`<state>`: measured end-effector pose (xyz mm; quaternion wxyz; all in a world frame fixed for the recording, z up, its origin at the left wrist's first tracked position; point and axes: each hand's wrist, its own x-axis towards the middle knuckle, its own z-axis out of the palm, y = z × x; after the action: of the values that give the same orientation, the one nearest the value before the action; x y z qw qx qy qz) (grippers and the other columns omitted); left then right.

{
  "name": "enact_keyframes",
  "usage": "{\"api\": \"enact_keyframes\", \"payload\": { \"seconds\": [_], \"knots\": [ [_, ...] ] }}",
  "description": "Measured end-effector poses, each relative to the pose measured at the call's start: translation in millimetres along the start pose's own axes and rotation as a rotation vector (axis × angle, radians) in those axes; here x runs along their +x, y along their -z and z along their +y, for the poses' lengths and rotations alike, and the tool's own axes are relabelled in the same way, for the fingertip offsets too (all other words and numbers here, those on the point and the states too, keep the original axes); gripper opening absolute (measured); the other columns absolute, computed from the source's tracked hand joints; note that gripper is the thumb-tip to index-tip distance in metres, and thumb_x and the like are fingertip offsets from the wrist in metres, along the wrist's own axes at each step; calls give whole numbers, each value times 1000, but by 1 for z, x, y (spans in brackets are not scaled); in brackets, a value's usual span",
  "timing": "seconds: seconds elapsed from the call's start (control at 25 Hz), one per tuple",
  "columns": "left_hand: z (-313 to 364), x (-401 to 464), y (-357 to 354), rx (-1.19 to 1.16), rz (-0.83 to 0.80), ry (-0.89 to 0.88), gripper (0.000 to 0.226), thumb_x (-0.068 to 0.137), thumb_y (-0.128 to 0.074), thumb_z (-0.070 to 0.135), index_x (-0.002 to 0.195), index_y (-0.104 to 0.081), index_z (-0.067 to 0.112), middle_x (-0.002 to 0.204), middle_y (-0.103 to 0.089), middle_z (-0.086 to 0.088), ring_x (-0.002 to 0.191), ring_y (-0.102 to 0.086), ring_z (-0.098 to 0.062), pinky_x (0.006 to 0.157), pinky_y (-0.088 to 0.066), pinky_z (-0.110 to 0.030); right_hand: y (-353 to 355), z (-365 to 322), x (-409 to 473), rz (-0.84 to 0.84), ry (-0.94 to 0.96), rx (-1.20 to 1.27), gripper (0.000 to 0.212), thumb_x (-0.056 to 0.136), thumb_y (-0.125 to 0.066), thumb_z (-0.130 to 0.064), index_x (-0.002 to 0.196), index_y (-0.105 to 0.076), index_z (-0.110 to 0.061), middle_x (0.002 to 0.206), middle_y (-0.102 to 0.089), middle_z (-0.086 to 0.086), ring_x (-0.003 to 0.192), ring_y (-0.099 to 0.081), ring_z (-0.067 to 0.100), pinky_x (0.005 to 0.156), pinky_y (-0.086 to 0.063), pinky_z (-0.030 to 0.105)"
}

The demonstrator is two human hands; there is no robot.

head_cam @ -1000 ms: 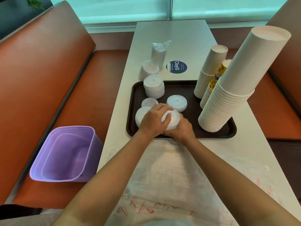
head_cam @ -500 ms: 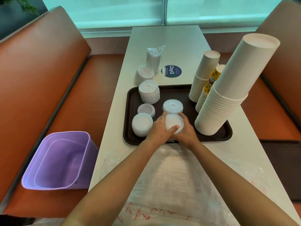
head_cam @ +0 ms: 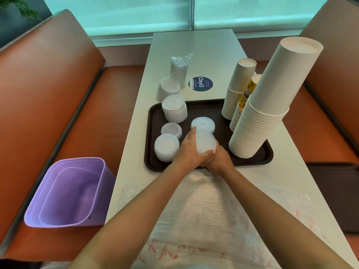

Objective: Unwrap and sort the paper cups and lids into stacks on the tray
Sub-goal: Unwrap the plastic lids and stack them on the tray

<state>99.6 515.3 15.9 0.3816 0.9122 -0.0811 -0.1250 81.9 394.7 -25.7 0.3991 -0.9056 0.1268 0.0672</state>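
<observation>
My left hand (head_cam: 189, 150) and my right hand (head_cam: 219, 160) together hold a small stack of white lids (head_cam: 205, 143) over the front of the brown tray (head_cam: 153, 115). On the tray sit a tall lid stack (head_cam: 174, 108), a low lid stack (head_cam: 203, 124), a small lid stack (head_cam: 171, 130) and a wider lid stack (head_cam: 166, 147). A big leaning stack of white paper cups (head_cam: 272, 105) fills the tray's right side, with a smaller cup stack (head_cam: 238, 88) and a yellow printed cup stack (head_cam: 245, 96) behind it.
Two wrapped lid packs (head_cam: 175, 74) lie on the white table (head_cam: 204, 55) beyond the tray, beside a blue sticker (head_cam: 200, 84). Crumpled clear wrap (head_cam: 204, 220) covers the table's near end. A purple bin (head_cam: 68, 193) sits on the orange bench to the left.
Both hands have carried the held lids a little to the right, away from the wide front-left stack, which now shows fully. The camera has tilted slightly downward.
</observation>
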Motion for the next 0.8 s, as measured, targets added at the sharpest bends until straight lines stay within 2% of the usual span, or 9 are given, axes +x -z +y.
{"api": "enact_keyframes", "payload": {
  "seconds": [0.12,0.2,0.4,0.52,0.6,0.68,0.8],
  "knots": [
    [8,8,4,55,-10,33,80,87,-64,35,149,-17,15,146,-39,-11,132,-39,-27,106,-32,-34,0,-1,-3,0,-11,16,101,50,-88,-48,132,-42,-13,117,-62,4,107,-61,23,86,-52,36],
    [10,11,8,109,-4,41,76,85,-67,32,147,-26,15,142,-42,-12,129,-41,-27,106,-33,-35,0,-1,-5,9,0,31,104,45,-88,-53,132,-45,-16,115,-64,2,106,-61,21,86,-53,37],
    [18,7,10,204,39,-49,71,79,-73,31,140,-39,22,135,-40,-8,123,-44,-25,104,-38,-36,0,-1,-6,24,19,42,92,46,-88,-49,126,-52,-20,107,-66,-3,98,-62,16,76,-52,31],
    [21,0,11,144,3,-37,63,83,-66,22,139,-38,23,134,-38,-10,122,-43,-26,102,-38,-33,-1,-1,-6,10,8,20,92,45,-87,-52,124,-53,-19,105,-67,-2,97,-64,17,76,-54,35],
    [21,-1,14,69,-29,-5,59,85,-61,17,139,-38,23,131,-45,-12,118,-47,-27,98,-41,-34,0,-2,-6,6,-6,18,96,44,-88,-53,125,-51,-17,106,-66,0,98,-64,19,79,-55,38],
    [19,-2,17,-12,-78,17,58,85,-58,11,137,-39,26,129,-50,-12,114,-50,-27,95,-45,-34,1,-3,-6,15,-8,20,97,46,-89,-51,127,-48,-16,110,-65,0,101,-63,20,81,-54,38],
    [18,-3,26,-190,-75,74,61,85,-57,4,139,-38,25,134,-47,-8,115,-47,-23,94,-41,-29,1,-3,-7,24,14,13,96,51,-89,-47,130,-43,-16,115,-61,1,103,-60,22,82,-52,38]
  ]
}}
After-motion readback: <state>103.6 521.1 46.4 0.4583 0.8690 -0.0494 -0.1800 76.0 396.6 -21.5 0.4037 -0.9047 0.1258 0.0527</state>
